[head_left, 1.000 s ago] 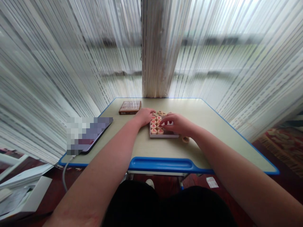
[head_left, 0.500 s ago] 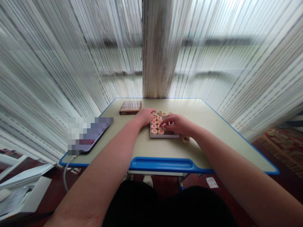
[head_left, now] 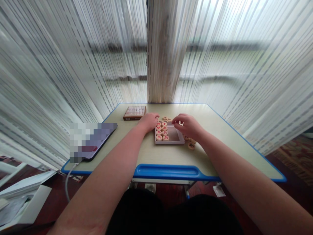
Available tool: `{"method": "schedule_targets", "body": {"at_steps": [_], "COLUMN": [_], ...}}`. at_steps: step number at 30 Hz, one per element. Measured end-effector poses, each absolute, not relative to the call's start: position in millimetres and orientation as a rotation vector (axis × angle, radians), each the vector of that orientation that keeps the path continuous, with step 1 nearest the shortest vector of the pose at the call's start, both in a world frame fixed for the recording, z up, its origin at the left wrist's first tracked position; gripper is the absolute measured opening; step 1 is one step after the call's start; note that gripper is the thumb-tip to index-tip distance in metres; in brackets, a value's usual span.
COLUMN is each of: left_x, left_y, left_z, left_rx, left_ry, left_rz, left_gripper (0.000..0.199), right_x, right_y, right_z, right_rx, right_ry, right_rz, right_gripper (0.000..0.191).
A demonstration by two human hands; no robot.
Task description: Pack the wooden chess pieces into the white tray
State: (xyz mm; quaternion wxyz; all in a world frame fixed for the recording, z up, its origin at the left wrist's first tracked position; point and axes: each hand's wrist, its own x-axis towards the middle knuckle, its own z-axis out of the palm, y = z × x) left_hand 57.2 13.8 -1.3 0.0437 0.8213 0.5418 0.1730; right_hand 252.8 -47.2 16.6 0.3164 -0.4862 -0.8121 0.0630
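Right hand (head_left: 188, 125), half curled, has moved off discs (head_left: 165, 133) bearing red Chinese characters; left hand (head_left: 148, 122) bends loosely beside box (head_left: 170, 142). Grips unclear.

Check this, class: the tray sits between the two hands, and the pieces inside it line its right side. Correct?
Wrong side: the head view shows the pieces inside lining the tray's left side. The tray does sit between the left hand and right hand.
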Motion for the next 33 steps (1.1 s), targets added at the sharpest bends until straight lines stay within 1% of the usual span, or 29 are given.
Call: {"method": "schedule_targets", "body": {"at_steps": [6,12,18,22,26,33], "left_x": [56.1,56.4,59.3,59.4,58.3,56.0], "left_y": [15.4,11.0,6.8,8.4,7.8,-1.0], "left_z": [1.1,3.8,8.4,8.9,9.2,20.2], "left_rx": [2.535,2.481,2.338,2.191,2.037,2.165], "left_ry": [1.69,1.699,1.579,1.554,1.402,1.516], "left_rz": [0.603,0.6,0.785,0.929,0.803,0.631], "left_gripper": [0.038,0.041,0.039,0.039,0.05,0.061], "right_x": [255.4,256.1,257.7,249.6,237.3,233.6], "right_y": [-43.4,-41.1,-40.2,-45.2,-52.3,-52.6], "right_z": [13.9,12.2,12.2,11.8,7.9,3.8], "right_rx": [-1.297,-1.342,-1.355,-1.196,-1.039,-1.066], "right_ry": [-2.151,-2.195,-2.202,-2.255,-2.385,-2.455], "right_rz": [0.094,0.092,0.102,0.106,0.119,0.082], "right_gripper": [0.018,0.017,0.017,0.019,0.027,0.027]}}
